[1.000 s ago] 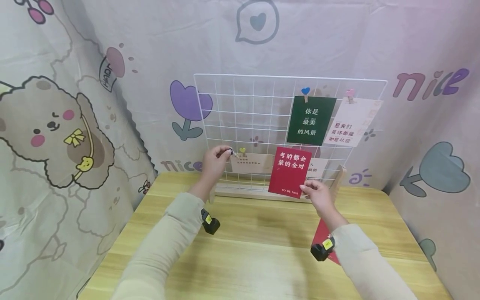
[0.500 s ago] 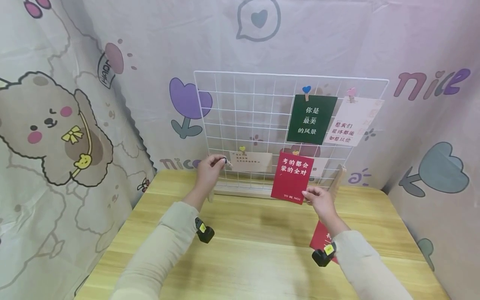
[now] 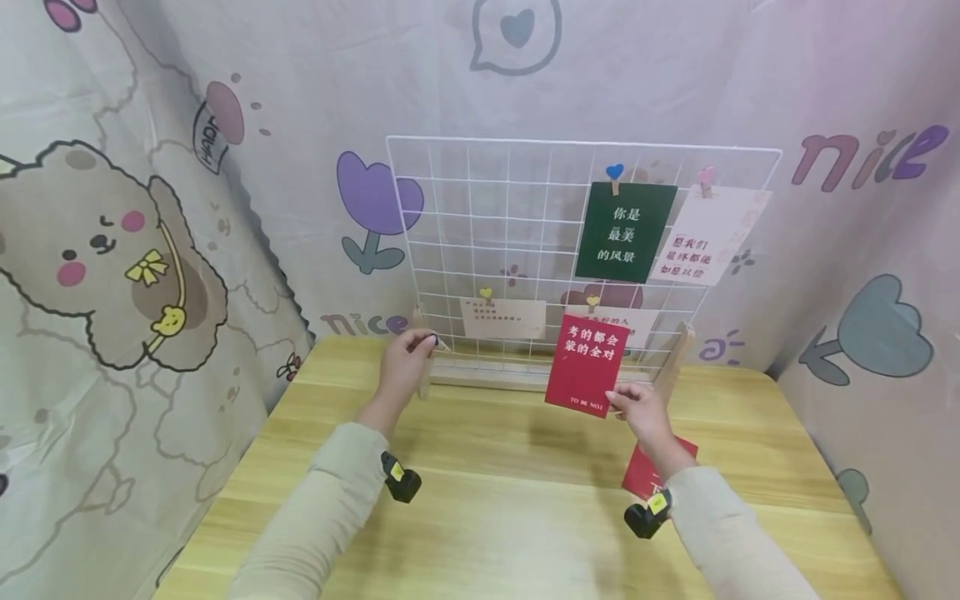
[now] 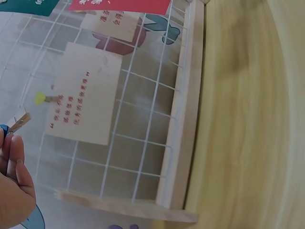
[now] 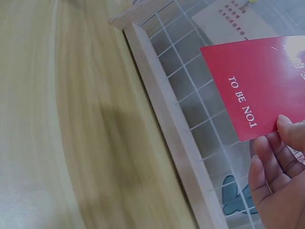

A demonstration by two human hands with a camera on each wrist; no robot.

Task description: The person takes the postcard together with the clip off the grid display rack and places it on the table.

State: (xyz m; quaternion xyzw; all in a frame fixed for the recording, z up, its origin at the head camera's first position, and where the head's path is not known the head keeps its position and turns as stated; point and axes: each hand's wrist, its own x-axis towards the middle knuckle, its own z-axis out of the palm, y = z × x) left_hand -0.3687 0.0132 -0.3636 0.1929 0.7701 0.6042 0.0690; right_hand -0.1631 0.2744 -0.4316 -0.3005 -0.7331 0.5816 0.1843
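My left hand pinches a small wooden clothespin with a blue top, in front of the lower left of a white wire grid. The right hand grips a red card by its lower right corner, thumb on the front. That card stands upright before the grid and partly covers a pale card clipped behind it. To its left a cream card hangs from a yellow heart clothespin. Higher up hang a green card with a blue heart clothespin and a white card with a pink one.
Wooden feet and a base bar support the grid on the wood-grain table. Another red card lies on the table, partly under the right forearm. A patterned cloth hangs behind and at the sides.
The left hand has drawn down and left, away from the cream card, still pinching the clothespin. The right hand and its red card have sunk slightly, uncovering a yellow clothespin behind.
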